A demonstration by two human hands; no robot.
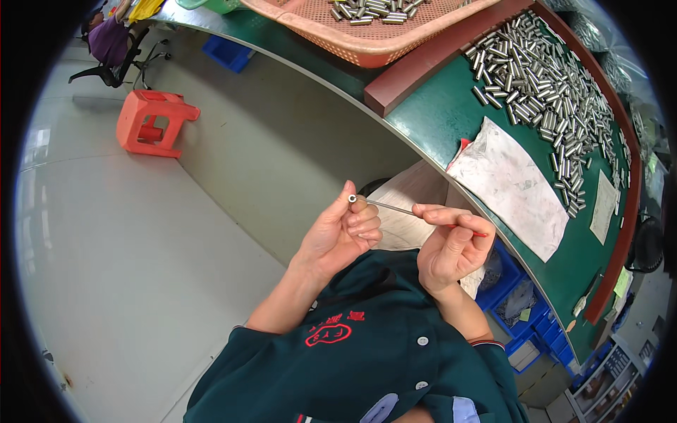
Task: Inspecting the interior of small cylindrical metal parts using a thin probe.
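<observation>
Between the thumb and curled fingers of my left hand [337, 229] is a small metal tube [352, 199], its round end with a dark hole showing. A thin metal rod [392, 207] reaches from beside this tube to my right hand [455, 247]. My right fingers and thumb pinch the rod, and a red part sticks out past them on the right. Whether the rod's tip is inside the tube or only touches it, I cannot tell. Both hands are held up in front of my dark green shirt, apart from the table.
On the green table [430, 130] lies a big heap of metal tubes [550, 92] beside a stained white cloth [511, 190]. A pink basket [331, 32] holds more tubes. Red-brown strips [423, 74] edge the heap. Blue bins [518, 303] sit below; a red stool [151, 123] stands left.
</observation>
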